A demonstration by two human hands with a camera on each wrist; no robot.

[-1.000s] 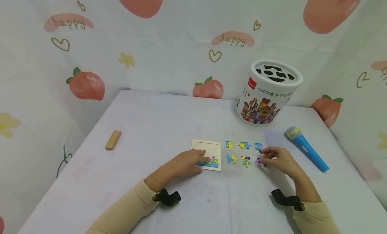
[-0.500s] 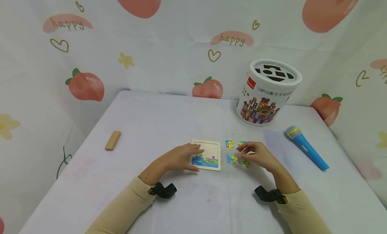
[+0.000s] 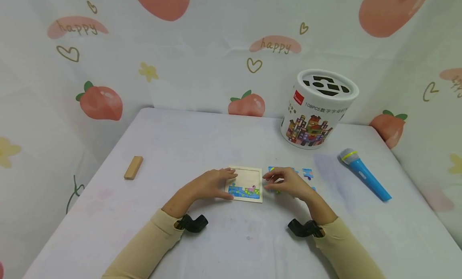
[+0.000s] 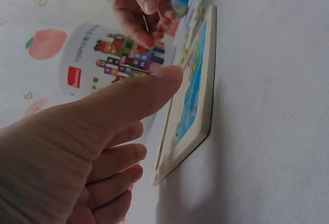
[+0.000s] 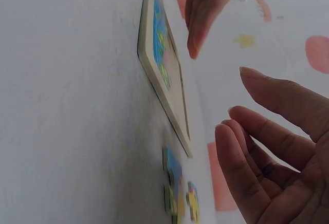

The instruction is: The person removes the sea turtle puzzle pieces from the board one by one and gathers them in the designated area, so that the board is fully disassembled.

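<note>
A square wooden puzzle board [image 3: 248,168] lies on the table, its lower part filled with blue, green and pink pieces and its upper part bare wood. At its left side is my left hand [image 3: 211,185], thumb and fingers spread apart, gripping nothing. My right hand [image 3: 286,182] hovers just past the board's right edge with its fingers loosely bent; in the right wrist view, a gap shows between thumb and fingers [image 5: 234,147], with nothing in it. Loose jigsaw pieces [image 3: 308,173] lie under and beyond the right hand, which partly hides them.
A white printed bucket [image 3: 317,110] with a shape-cut lid stands at the back right. A blue toy microphone [image 3: 366,174] lies to the right. A small wooden block [image 3: 133,167] lies on the left. A patterned cloth hangs behind the table.
My right hand has moved left from the far-right loose pieces to the board's right edge. My left hand has drawn back from over the board to its left side.
</note>
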